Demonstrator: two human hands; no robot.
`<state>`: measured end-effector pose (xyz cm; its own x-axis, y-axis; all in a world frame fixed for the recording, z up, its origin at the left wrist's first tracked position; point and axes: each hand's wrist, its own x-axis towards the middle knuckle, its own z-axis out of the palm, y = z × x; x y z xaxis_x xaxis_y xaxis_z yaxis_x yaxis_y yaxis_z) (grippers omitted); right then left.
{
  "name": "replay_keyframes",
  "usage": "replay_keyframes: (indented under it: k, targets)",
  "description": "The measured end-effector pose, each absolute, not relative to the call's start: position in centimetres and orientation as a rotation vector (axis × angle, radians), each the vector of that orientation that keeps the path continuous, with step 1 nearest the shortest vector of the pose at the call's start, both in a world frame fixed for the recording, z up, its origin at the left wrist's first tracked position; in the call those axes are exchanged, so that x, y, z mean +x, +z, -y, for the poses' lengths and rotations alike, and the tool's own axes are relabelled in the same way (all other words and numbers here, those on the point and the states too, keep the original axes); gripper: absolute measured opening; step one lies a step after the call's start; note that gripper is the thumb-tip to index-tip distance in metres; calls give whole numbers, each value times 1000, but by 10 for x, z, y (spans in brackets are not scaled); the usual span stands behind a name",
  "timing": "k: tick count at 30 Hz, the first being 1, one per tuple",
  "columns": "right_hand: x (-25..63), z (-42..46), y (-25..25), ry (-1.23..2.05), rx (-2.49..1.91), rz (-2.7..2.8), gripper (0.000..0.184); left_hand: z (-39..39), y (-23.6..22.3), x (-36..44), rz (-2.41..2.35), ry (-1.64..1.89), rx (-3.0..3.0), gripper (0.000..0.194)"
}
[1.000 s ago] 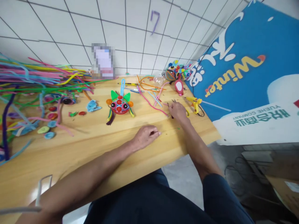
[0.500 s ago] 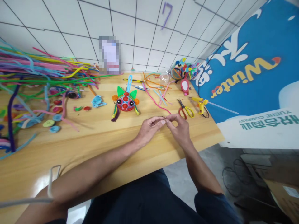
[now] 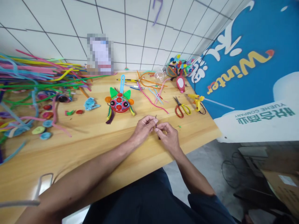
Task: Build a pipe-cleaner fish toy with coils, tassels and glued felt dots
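A thin dark strand is what the person has in hand, just right of the middle of the frame, running roughly upright between the fingertips with a dark end poking out below. The left hand pinches it between thumb and finger; the right hand grips it the same way, just beside the left, its fingers curled in. Both are over the bare wood of the table.

Just above and to the right I see scissors with one red and one yellow handle, their blades slightly apart, and beside them a yellow glue gun. A pink strip slants down toward the hands. Left of centre sits a bright face-like ornament with green ears, red discs and a light-blue loop on top; a crumpled light-blue piece lies near it.

A yellow cutter rests behind the ornament. A heap of coloured fuzzy stems fills the upper left, while a blue banner reading "Winter" takes the upper right.
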<state>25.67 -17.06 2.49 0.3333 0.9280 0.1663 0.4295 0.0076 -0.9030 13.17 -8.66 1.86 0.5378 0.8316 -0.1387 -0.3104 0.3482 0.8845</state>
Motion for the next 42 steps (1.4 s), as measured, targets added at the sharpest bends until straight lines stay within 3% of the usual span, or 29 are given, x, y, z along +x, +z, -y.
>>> replay_keyframes:
  k: [8,13,22,37,42]
  targets:
    - [282,172,43,732,-1542,1141,17,91,21,134,-524,689,1002,48]
    - [288,156,45,979,-1423,1068,29,93,25,133,-517,692,1021,50]
    - [275,149,40,843,-1446,994,16,98,19,130,-638,835,1202,39]
    - [282,135,52,1253,-1233,952,35,93,27,132,-498,768,876,44]
    - [289,135,52,1216,-1246,991,38,94,30,131,-477,759,884,45]
